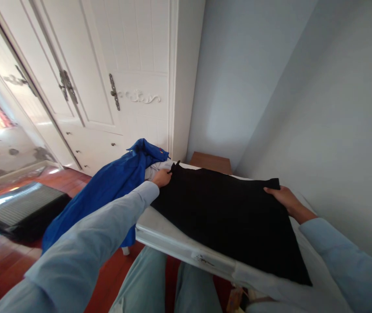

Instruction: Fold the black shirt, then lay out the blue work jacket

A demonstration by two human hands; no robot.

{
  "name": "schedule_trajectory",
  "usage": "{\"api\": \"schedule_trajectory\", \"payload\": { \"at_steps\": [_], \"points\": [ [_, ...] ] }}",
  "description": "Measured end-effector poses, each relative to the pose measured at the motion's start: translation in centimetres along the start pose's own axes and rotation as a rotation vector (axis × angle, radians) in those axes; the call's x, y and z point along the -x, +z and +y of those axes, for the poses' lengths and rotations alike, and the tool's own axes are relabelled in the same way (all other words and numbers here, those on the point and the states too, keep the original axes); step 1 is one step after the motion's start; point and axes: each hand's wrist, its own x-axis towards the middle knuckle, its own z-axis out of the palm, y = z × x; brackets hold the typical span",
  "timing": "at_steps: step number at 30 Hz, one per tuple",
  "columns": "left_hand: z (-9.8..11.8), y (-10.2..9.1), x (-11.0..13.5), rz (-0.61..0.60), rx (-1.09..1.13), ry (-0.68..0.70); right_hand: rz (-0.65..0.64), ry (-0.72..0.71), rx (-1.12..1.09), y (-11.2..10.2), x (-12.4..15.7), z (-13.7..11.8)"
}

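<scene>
A black skirt-like garment (228,213) lies spread over a white table (160,228), narrower along its far edge and wider toward me. My left hand (162,178) pinches its far left corner, where a small bit of black fabric sticks up. At the far right corner, my right hand (282,198) grips the edge, thumb on top and the other fingers mostly hidden under the cloth. The garment looks fairly flat between both hands. Just left of my left hand, a blue garment (121,178) is draped over the table's left end, beside some whitish fabric (155,168).
A white wardrobe (140,52) with metal handles stands behind on the left. Beyond the table is a brown wooden piece (212,163) by the grey wall (238,78). A black ribbed suitcase (26,208) lies on the red floor (58,182) at left.
</scene>
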Motion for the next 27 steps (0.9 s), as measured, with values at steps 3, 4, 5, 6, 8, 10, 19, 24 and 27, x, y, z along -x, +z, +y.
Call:
{"api": "schedule_trajectory", "payload": {
  "at_steps": [3,4,5,6,8,10,19,24,27],
  "points": [
    [2.2,-0.6,0.1,-0.046,-0.093,0.034,0.048,-0.067,-0.021,-1.1,1.8,-2.9],
    [3.0,-0.8,0.1,-0.055,-0.118,0.050,0.067,-0.091,-0.018,-1.5,2.8,-4.1],
    [3.9,-1.1,0.2,-0.061,-0.139,0.066,0.091,-0.118,-0.007,-2.0,3.9,-5.3],
    [4.7,-1.3,0.3,-0.065,-0.159,0.081,0.117,-0.146,0.006,-2.5,5.2,-6.4],
    [6.3,-1.8,0.5,-0.076,-0.188,0.108,0.170,-0.172,0.029,-3.9,8.0,-8.4],
    [7.9,-2.2,0.8,-0.106,-0.211,0.146,0.219,-0.171,0.011,-5.6,11.0,-9.5],
    [13.8,-0.6,2.5,-0.419,-0.296,0.356,0.588,0.016,-0.112,-11.6,27.5,-4.1],
    [17.1,2.4,3.2,-0.659,-0.369,0.520,0.645,0.219,-0.236,-13.4,33.0,-1.7],
    [19.2,5.1,2.9,-0.713,-0.402,0.606,0.718,0.226,-0.287,-14.7,33.7,-1.0]
  ]
}}
